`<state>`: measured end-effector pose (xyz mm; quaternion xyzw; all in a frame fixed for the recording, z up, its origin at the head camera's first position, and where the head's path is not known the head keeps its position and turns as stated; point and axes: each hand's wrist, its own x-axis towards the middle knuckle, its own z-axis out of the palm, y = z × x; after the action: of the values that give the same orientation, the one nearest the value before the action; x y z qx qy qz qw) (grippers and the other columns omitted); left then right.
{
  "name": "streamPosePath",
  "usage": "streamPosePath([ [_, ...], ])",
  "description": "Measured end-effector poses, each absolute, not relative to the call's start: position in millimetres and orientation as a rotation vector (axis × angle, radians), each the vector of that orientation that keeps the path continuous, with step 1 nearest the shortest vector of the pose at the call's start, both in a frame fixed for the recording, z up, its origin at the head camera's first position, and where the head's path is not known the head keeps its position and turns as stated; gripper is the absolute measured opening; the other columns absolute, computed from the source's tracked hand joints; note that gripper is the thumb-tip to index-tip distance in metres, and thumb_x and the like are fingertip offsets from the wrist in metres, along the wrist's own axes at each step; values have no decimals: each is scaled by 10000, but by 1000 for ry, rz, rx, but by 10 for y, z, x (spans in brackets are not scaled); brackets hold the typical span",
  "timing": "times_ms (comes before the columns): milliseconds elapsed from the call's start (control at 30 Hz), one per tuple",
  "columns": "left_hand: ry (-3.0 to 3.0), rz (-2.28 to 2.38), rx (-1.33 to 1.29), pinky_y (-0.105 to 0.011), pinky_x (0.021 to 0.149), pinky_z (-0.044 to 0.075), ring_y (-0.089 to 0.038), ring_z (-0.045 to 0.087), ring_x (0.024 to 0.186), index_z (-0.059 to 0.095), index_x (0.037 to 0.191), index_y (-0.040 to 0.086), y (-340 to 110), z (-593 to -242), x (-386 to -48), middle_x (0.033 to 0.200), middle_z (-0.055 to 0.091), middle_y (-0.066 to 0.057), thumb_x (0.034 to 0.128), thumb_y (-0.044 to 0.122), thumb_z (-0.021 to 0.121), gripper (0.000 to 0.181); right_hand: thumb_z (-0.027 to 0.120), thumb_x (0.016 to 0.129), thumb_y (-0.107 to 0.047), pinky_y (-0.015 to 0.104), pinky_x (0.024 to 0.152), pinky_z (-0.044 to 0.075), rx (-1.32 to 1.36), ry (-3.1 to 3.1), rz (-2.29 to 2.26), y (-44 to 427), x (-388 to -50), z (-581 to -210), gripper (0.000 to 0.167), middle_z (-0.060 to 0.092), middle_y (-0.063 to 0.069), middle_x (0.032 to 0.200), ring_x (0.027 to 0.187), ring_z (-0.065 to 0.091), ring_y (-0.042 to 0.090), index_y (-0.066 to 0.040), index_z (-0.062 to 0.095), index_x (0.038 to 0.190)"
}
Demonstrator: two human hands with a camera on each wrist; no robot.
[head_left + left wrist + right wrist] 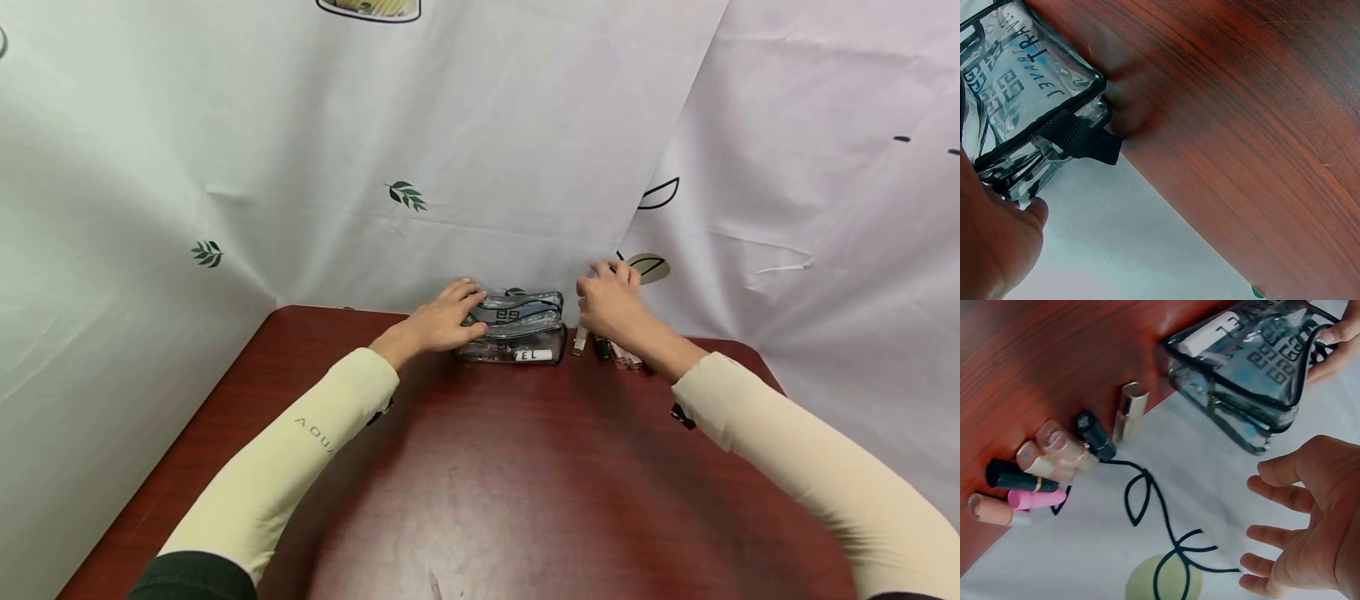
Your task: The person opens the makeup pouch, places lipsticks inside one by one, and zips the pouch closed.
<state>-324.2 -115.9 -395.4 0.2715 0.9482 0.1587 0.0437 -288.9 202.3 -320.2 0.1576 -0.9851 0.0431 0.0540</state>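
Observation:
A clear toiletry bag (517, 342) with black trim and printed lettering stands at the table's back edge, its top gaping. My left hand (446, 317) grips its left side at the opening, thumb toward me; in the right wrist view, fingertips of that left hand (1338, 353) pinch the rim. Inside the bag lies a white tube (1208, 334). My right hand (611, 300) hovers right of the bag, holding nothing, its fingers apart and loosely bent in the right wrist view. Below it lie several lipstick-like tubes, among them a gold-and-clear one (1130, 412) and a black one (1094, 435).
Farther along the row are a pink tube (1036, 499), a dark tube (1019, 477) and a peach tube (991, 509). A white patterned cloth (480, 150) hangs right behind the reddish-brown table (480, 492). A black strap (1082, 137) sticks out from the bag's side.

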Motion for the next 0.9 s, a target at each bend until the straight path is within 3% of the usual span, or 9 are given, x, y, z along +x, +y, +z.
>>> streamPosePath([
  [200,2922,446,848,-741,1243,468,-283,54,1807,301,1811,167,-1181,-4027,-3312,1902,223,-83,1124,608,440,829,522,1088,-103,788,1336,177,409,-3032,116,2145,-2901,-3229,342,391,340,1750,1650,220,622,-7,750,1325],
  [333,2931,426,847,-738,1235,477,-281,56,1806,295,1814,178,-1184,-4095,-3377,1903,223,-78,1121,631,424,838,494,1023,-37,806,1317,199,390,-3026,102,2246,-2913,-3256,336,412,358,1728,1622,253,643,-4,756,1231],
  [500,2949,411,852,-744,1220,486,-271,73,1804,294,1815,193,-1185,-4137,-3397,1900,231,-58,1119,653,415,843,625,919,-30,823,1290,209,388,-3029,106,2396,-2913,-3273,191,527,381,1577,1555,299,663,-17,724,1081],
  [600,2961,390,850,-740,1203,499,-263,78,1803,296,1815,201,-1186,-4151,-3396,1899,234,-48,1120,663,399,841,658,866,-31,830,1281,211,373,-3037,104,2475,-2903,-3274,189,557,384,1515,1534,307,672,-24,712,1047],
  [733,2932,429,852,-714,1278,446,-265,33,1808,279,1819,200,-1202,-4223,-3491,1909,202,-50,1114,675,428,863,612,864,-10,840,1273,226,348,-3029,97,2563,-2888,-3285,215,574,397,1468,1515,323,694,-9,718,1051],
  [900,2940,427,852,-718,1269,454,-261,28,1808,260,1825,226,-1228,-4290,-3554,1916,180,-31,1104,705,421,880,635,881,-30,828,1228,272,331,-3031,51,2645,-2881,-3318,150,616,373,1316,1425,387,682,-7,708,1010],
])
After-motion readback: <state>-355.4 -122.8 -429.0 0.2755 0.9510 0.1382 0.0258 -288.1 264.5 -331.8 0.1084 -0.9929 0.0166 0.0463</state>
